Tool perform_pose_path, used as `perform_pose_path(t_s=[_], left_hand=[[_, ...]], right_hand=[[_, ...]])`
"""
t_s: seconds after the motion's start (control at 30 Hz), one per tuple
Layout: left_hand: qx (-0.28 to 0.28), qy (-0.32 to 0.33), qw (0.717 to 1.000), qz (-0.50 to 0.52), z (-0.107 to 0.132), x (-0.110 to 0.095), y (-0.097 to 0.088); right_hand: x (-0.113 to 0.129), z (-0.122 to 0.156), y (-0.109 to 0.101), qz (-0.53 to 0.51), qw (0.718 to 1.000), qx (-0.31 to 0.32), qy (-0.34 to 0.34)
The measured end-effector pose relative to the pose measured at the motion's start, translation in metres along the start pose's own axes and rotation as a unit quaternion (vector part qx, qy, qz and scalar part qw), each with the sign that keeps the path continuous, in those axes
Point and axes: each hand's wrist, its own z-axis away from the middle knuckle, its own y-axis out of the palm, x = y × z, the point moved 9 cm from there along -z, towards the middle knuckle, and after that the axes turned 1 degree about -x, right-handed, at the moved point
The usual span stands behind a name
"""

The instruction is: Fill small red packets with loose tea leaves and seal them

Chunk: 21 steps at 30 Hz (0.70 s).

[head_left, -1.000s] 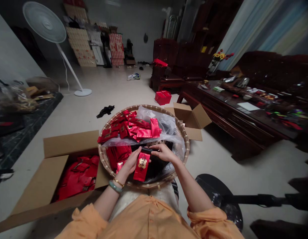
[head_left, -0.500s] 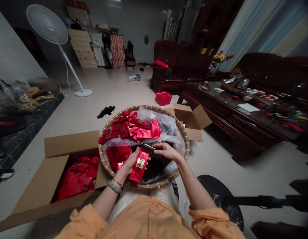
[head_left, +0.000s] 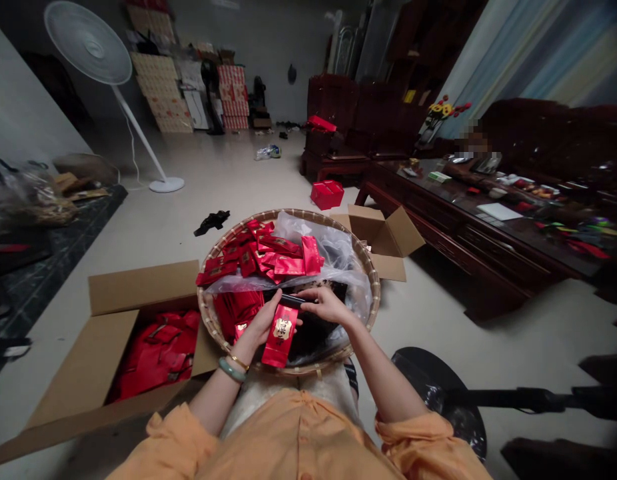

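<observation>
Left grip holds the packet. Right grip, it seems, pinches the rod lying crosswise between both.

Left fingers partly hidden behind red packet

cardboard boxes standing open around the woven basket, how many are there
2: one open brown cardboard box, holding shiny red packets, left of the round woven basket; another open brown cardboard box beyond the basket's far right rim. More may be hidden.
</observation>
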Motion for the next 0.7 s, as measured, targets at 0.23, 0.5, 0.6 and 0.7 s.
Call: perform_pose_path(t_s=[0.23, 0.5, 0.6, 0.7], left_hand=[[-0.01, 0.033, 0.999, 0.008, -0.0031, -0.0044, -0.0039], [-0.005, 0.042, 0.999, 0.021, -0.0018, -0.0069, -0.004], [-0.007, 0.041, 0.999, 0.021, -0.0027, -0.0059, -0.0054], [-0.006, 0.039, 0.999, 0.022, -0.0023, -0.0053, -0.0047]], right_hand=[[0.0016, -0.0009, -0.003, 0.059, 0.998, -0.032, -0.006], [0.0061, 0.0013, -0.0017, 0.107, 0.992, -0.061, 0.002], [0.007, 0.0023, -0.0017, 0.107, 0.992, -0.062, 0.008], [0.0068, 0.0029, -0.0014, 0.105, 0.993, -0.059, 0.014]])
